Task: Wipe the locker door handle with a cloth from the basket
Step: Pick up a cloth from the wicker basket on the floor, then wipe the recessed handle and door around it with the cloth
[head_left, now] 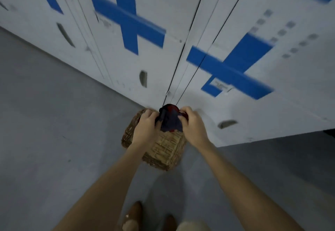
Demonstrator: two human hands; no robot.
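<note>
A woven wicker basket (164,151) stands on the grey floor right in front of the lockers. Above its opening, a dark navy and red cloth (170,120) is bunched up. My left hand (146,129) grips the cloth's left side and my right hand (193,127) grips its right side, fingers curled into the fabric. White lockers with blue crosses fill the upper view. Recessed grey door handles show on them, one (143,78) just left of the basket and one (227,123) to the right. The view is motion-blurred.
Grey floor (54,131) spreads out left of and behind the basket. My feet in brown shoes (135,212) stand at the bottom. Another recessed handle (65,34) sits on a locker further left. A dark object edge (330,132) shows at the far right.
</note>
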